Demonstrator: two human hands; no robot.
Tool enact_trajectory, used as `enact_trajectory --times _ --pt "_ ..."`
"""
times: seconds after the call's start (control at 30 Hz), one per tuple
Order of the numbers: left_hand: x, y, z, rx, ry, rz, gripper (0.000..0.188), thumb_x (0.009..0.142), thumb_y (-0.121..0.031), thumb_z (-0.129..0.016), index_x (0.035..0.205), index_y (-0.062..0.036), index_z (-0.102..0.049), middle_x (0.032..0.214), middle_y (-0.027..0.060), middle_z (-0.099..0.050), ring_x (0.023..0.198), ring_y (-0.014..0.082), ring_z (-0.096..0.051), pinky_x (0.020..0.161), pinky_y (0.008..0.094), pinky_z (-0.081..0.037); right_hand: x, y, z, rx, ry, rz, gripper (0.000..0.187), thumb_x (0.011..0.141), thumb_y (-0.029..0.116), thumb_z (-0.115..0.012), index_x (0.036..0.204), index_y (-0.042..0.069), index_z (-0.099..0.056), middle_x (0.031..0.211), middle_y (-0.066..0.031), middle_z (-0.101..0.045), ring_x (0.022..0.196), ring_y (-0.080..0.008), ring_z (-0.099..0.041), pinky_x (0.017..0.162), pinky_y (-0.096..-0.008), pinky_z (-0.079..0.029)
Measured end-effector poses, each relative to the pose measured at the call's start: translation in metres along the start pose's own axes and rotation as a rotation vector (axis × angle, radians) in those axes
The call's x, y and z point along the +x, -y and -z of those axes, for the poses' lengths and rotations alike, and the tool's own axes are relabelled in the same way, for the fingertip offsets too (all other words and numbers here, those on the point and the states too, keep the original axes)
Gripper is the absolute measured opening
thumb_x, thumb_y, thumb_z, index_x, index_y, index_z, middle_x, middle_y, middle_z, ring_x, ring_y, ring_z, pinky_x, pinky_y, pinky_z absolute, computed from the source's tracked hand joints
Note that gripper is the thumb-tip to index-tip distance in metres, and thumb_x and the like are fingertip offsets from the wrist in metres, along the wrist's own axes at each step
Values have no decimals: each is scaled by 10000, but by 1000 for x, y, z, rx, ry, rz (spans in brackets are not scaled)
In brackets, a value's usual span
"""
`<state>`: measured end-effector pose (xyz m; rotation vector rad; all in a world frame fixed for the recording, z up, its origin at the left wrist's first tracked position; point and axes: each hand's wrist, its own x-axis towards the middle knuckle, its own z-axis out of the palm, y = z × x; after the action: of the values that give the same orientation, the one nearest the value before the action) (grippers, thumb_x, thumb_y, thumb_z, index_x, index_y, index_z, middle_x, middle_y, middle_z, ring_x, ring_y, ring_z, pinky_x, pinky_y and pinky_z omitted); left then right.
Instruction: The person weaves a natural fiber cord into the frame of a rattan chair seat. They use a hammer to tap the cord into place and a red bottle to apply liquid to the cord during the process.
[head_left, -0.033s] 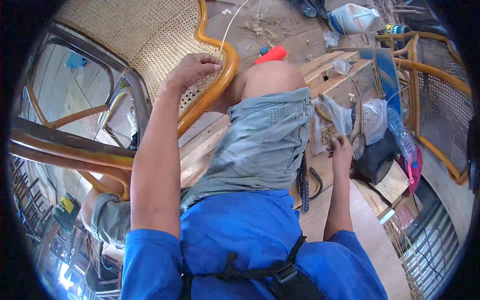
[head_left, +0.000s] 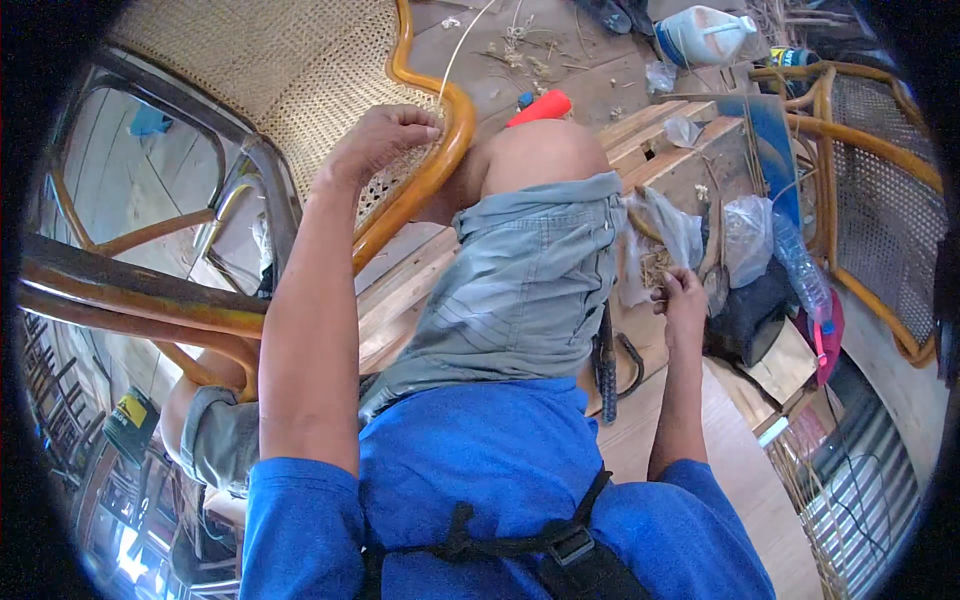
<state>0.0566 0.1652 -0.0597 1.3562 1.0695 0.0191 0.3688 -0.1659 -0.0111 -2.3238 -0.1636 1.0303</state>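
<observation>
A rattan chair [head_left: 430,170] with a woven cane panel [head_left: 290,70] lies tilted against my knee. My left hand [head_left: 385,135] rests on the panel's edge beside the orange frame rim, its fingers curled into the weave. A thin pale cane strand [head_left: 462,40] runs up from there over the floor. My right hand [head_left: 685,295] is down by my right thigh, with curled fingers at a clear plastic bag [head_left: 660,235] holding fibrous scraps. What it grips is hidden.
A wooden pallet [head_left: 660,140] lies under my leg, with a red-handled tool [head_left: 540,105] beyond the knee. A white jug [head_left: 705,35] stands at the far right. A second cane chair [head_left: 880,200], a plastic bottle [head_left: 800,265] and dark bags crowd the right.
</observation>
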Motion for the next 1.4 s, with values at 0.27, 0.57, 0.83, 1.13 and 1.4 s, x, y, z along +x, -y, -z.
enact_trajectory --times 0.27,0.57,0.83,1.13,1.4 --pt "-7 -16 -3 46 -22 27 235 801 -177 -632 985 -34 -662 868 18 -646 818 104 -568 780 251 -438 -4 11 4 385 116 -30 114 870 56 -526 977 27 -501 789 -38 -551 640 -106 -558 470 -231 -444" --pt "3 -1 0 91 -26 -30 270 733 -234 -685 962 -91 -684 855 53 -673 791 156 -607 766 304 -466 -13 100 -26 376 301 306 143 865 55 -535 1001 69 -494 826 -45 -571 668 -123 -578 552 -227 -476" --pt "24 10 14 195 110 -135 255 733 -273 -673 959 -155 -692 807 -9 -658 699 115 -570 644 280 -453 -54 213 -145 -91 557 604 103 845 102 -553 890 33 -614 805 -33 -625 684 -81 -543 619 -212 -436" --pt "44 2 17 124 203 74 152 729 -267 -655 859 -191 -671 583 -55 -516 490 72 -429 408 244 -339 -4 200 -243 -384 774 1093 133 773 56 -596 902 39 -622 818 -91 -613 736 -195 -575 689 -295 -460" --pt "50 -2 13 72 218 -8 137 766 -256 -634 865 -175 -682 543 -55 -494 471 74 -428 402 256 -346 2 194 -246 -534 733 1014 154 786 43 -567 930 52 -622 832 -129 -633 798 -217 -619 721 -305 -471"
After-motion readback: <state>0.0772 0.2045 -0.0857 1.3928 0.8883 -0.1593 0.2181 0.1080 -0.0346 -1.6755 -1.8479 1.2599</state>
